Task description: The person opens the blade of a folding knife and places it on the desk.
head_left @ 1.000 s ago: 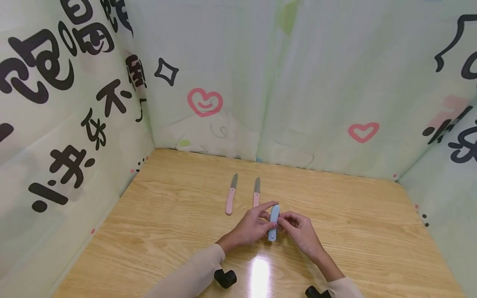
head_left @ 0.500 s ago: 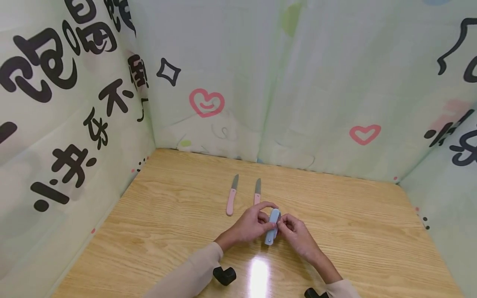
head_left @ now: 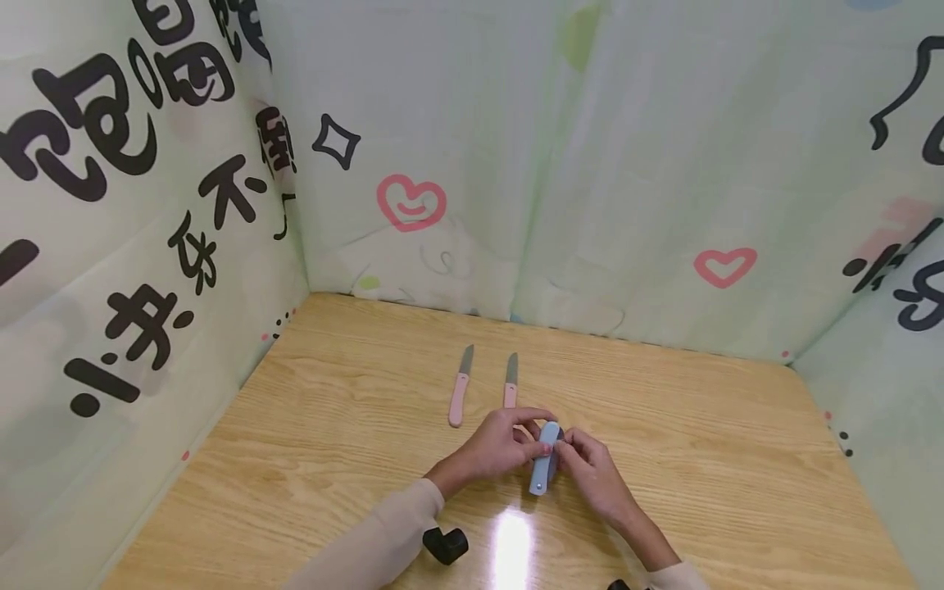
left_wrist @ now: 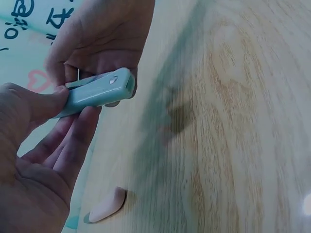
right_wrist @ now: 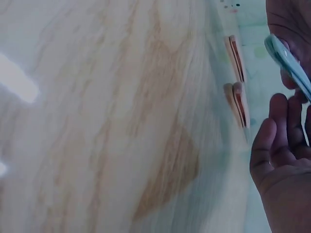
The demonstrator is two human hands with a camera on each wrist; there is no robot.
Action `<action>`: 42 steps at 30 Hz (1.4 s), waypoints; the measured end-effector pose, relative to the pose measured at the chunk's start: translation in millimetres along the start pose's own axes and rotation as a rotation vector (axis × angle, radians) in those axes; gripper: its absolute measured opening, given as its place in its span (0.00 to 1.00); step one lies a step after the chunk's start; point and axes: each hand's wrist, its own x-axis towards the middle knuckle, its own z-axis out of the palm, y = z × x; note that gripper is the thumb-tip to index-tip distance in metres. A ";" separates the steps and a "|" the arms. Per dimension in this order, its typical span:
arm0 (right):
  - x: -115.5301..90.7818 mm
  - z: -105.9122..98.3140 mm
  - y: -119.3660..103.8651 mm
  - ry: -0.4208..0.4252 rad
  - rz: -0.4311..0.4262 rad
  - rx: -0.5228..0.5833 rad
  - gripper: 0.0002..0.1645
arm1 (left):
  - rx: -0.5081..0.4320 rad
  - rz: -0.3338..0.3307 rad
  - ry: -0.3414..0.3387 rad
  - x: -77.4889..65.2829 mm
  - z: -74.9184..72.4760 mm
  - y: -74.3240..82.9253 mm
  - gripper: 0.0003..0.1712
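One blue folding knife (head_left: 542, 474) is held above the near middle of the surface (head_left: 332, 393); the left hand (head_left: 496, 447) pinches its handle (left_wrist: 99, 93), the right hand (head_left: 599, 479) apparently its half-hidden blade (head_left: 560, 436). Probably light, rigid, slick: best gripped by the handle's flat sides.

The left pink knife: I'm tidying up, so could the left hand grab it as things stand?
Probably not yet: the left hand pinches the blue tool. Otherwise the way looks free, as the left pink knife lies on the table with nothing covering it.
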 end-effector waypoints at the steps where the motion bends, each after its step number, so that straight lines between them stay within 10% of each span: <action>1: -0.4 -1.2 0.4 -0.020 -0.011 -0.004 0.14 | -0.006 -0.007 -0.010 -0.5 -0.2 -0.2 0.22; 8: -0.6 -5.7 -2.9 -0.155 -0.085 0.012 0.18 | -0.060 0.004 -0.034 -1.5 -5.7 -1.3 0.19; 19: -10.8 -2.1 4.0 0.040 -0.081 0.061 0.18 | -0.162 -0.001 0.019 -2.9 -13.7 -2.9 0.20; 35: -18.5 8.5 9.5 0.017 -0.031 0.063 0.24 | -0.048 0.000 -0.182 -2.1 -11.9 -4.9 0.15; 42: -18.9 10.5 5.9 -0.027 -0.030 0.066 0.25 | 0.008 0.029 -0.101 -2.4 -11.2 -5.1 0.10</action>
